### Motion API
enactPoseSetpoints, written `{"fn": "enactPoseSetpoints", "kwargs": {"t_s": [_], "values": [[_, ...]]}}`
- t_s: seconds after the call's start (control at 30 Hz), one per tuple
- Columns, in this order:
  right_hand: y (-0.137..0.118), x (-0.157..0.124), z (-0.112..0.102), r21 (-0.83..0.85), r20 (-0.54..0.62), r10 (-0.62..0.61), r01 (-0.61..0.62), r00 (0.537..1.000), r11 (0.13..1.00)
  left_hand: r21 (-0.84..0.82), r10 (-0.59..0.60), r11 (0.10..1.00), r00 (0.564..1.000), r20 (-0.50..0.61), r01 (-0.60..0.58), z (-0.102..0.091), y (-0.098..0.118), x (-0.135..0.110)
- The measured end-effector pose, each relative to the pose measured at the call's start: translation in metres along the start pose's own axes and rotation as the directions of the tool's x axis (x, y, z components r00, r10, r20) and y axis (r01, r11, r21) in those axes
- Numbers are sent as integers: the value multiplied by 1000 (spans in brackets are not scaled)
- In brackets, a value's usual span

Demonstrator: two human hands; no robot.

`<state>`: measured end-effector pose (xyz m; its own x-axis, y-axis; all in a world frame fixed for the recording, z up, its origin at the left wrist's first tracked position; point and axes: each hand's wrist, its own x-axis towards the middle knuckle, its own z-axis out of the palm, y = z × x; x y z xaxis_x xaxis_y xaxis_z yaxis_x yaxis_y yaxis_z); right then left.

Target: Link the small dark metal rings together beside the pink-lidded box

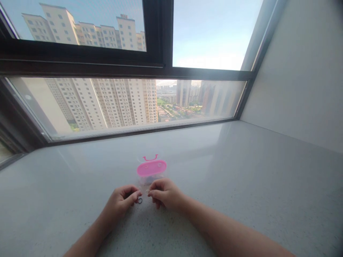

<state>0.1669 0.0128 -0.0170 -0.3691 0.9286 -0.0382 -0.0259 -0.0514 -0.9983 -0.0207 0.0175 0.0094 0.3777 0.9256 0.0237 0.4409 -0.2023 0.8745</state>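
My left hand (pixel 123 198) is closed, with thumb and forefinger pinched together. At its fingertips is a small dark ring (pixel 140 201), like an elastic hair tie, which seems to hang from the pinch. A faint pale loop (pixel 139 188) shows just above the same fingertips. Opposite, my right hand (pixel 164 192) pinches a small pale ring (pixel 147 192), its other fingers curled under. A narrow gap separates the two hands. Directly behind them stands a small clear box with a pink oval lid (pixel 151 168); dark contents show faintly through its side, partly covered by my right hand.
The box's pink handle (pixel 150 158) sticks up behind the lid. All this rests on a pale speckled windowsill (pixel 241 185). Dark window frames (pixel 128 134) border the sill at the back, and a white wall (pixel 302 78) rises on the right. Tall buildings are outside.
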Motion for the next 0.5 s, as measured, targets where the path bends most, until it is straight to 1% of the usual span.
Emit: {"fn": "enactPoseSetpoints", "kwargs": {"t_s": [0.3,0.5], "values": [[1,0,1,9,-1,10,-10,1000,1000,-5,-6,1000,1000,18,6,0,-2,1],[0,0,0,-30,-9,14,-14,1000,999,6,4,1000,1000,23,-4,1,-2,0]]}}
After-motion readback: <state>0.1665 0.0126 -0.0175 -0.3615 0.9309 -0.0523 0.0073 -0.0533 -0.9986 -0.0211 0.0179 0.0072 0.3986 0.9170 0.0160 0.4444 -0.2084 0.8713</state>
